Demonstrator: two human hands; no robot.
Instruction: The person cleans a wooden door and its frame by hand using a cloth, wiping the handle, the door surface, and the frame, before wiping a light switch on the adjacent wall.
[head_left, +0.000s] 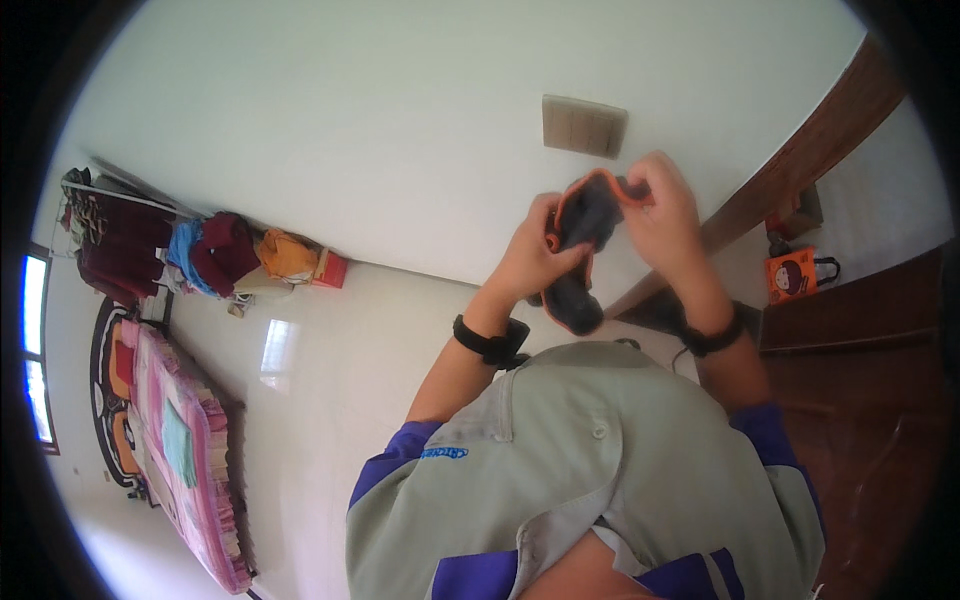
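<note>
Both my hands are raised in front of my chest, holding a dark soft item with orange edging. It looks like fabric, but its exact kind is unclear. My left hand grips its left side, the thumb lying across the front. At its upper right, my right hand pinches the orange-edged rim between thumb and fingers. The lower part of the item hangs below my left hand, near my shirt. Black bands circle both wrists. Just beyond the item, a wall switch plate is mounted on the pale wall.
To the right stand a wooden door frame and a dark wooden door. An orange bag is on the floor beyond. Off to the left are a bed with pink bedding, hanging clothes and a red box.
</note>
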